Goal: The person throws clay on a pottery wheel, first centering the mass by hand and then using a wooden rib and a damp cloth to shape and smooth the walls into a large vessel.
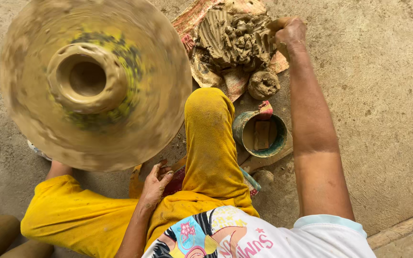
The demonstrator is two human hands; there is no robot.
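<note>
My right hand [290,32] is out at full reach, fingers curled down into the far right edge of the clay heap [235,38], gripping a wad of it. The heap sits on a flat patterned sheet [194,16] on the floor [388,95], past my bent knee in the yellow trousers [211,143]. It's scored with finger grooves and lumpy on top.

My left hand [156,184] is doing nothing with clay; it rests loosely curled on my thigh, holding nothing, just under the near rim of the wheel [96,83].

The wheel is blurred, so spinning, with a small hollow clay form [86,79] centred on it.

To do this pull well, I judge:
- dig in from the side edge, not the top, so one piece tears off clean
- keep the arm clear of the water pot [260,134], which stands right under my forearm with a flat piece inside and a pink rag [265,110] on its rim
- a ready clay ball [264,84] lies between heap and pot; don't knock it
- keep the left hand braced on the thigh for balance, away from the spinning rim
- bring the wad back over the knee, not across the form.
</note>
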